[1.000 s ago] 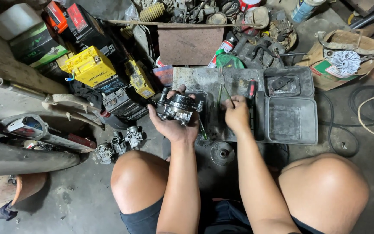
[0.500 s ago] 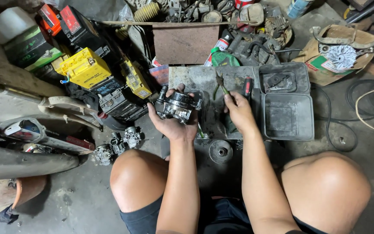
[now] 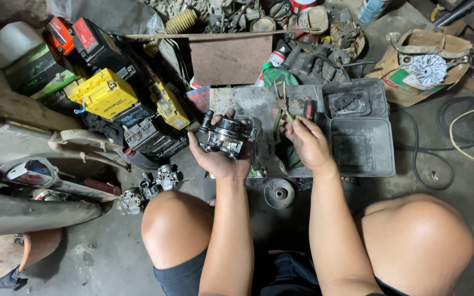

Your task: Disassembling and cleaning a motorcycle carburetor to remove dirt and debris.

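My left hand (image 3: 219,159) cradles a dark metal carburetor (image 3: 226,135) from below, held level over the left edge of a grey tool tray (image 3: 248,101). My right hand (image 3: 309,143) is closed around a pair of green-handled pliers (image 3: 281,107), whose jaws point away from me over the tray. A red-handled tool (image 3: 309,108) lies just beyond my right fingers. Both hands are close together, about a hand's width apart.
Yellow and black batteries (image 3: 105,93) are stacked at left. A grey plastic case (image 3: 360,142) lies open at right. Small carburetor parts (image 3: 154,183) and a round pulley (image 3: 279,193) rest on the concrete floor by my knees. Engine scrap (image 3: 314,44) and a rusty plate (image 3: 230,57) sit behind.
My right hand has closed on the pliers and lifted them slightly off the tray. The left hand keeps the carburetor in the same place.
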